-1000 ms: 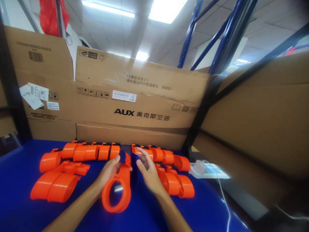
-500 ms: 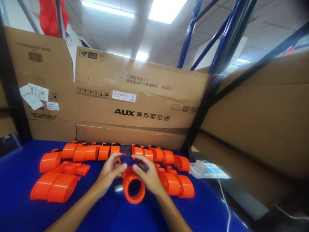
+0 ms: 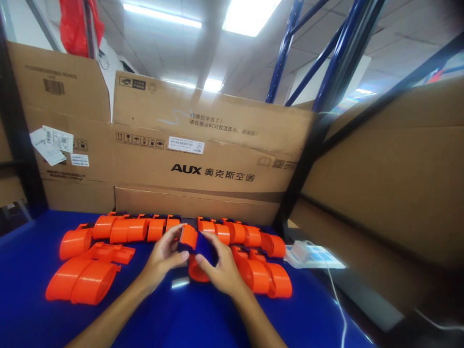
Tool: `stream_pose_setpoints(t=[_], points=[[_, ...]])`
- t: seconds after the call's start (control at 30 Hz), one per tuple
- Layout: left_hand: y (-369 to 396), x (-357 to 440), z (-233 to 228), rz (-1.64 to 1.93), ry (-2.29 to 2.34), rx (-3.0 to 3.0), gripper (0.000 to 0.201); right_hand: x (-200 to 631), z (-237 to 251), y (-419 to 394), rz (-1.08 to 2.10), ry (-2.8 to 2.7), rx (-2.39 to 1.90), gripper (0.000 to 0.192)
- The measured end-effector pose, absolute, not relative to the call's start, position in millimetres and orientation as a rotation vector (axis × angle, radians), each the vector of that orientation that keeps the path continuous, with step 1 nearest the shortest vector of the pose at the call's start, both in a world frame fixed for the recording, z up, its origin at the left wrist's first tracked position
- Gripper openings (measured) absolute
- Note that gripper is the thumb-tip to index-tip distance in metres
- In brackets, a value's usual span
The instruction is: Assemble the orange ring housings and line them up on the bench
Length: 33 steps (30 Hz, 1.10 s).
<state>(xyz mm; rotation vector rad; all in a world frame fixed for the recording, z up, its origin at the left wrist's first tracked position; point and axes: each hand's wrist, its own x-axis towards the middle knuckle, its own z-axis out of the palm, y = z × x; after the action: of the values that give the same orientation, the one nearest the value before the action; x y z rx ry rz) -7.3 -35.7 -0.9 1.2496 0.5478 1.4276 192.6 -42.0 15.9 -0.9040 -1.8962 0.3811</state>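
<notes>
Both hands hold one orange plastic ring-shaped part (image 3: 194,244) with a dark blue piece on it, just above the blue table (image 3: 32,319). My left hand (image 3: 164,258) grips its left side, fingers curled over the top. My right hand (image 3: 220,268) grips the right side, thumb on the dark blue piece. The part's lower half is hidden behind my hands. Right behind it lies a row of several matching orange parts (image 3: 145,228).
More orange parts lie at the left (image 3: 85,275) and right (image 3: 266,275). A large AUX cardboard box (image 3: 203,159) stands behind the table. A white power strip with cable (image 3: 308,253) sits at the right edge. Cardboard (image 3: 391,188) and blue racking (image 3: 337,58) close the right side.
The orange part was turned from lying with its ring open toward me to tipped upright and away, and moved farther back toward the row. Both hands closed in around it.
</notes>
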Motion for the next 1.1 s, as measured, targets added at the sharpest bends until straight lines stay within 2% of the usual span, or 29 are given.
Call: stream_pose_setpoints(t=[0.13,0.37,1.1], points=[[-35.8,-8.0,-2.1,1.469,0.575,1.297,0.059,194.5,17.2,-42.9,0.144,-1.969,-0.869,0.069],[-35.6,-4.9,0.8,1.458,0.749,1.406,0.055,194.1,16.1,-41.0,-0.082,-2.032,-0.839,0.071],[-34.2,-5.9,-3.1,1.504,0.847,1.471,0.037,187.6,11.3,-44.4,-0.145,-2.101,-0.811,0.068]])
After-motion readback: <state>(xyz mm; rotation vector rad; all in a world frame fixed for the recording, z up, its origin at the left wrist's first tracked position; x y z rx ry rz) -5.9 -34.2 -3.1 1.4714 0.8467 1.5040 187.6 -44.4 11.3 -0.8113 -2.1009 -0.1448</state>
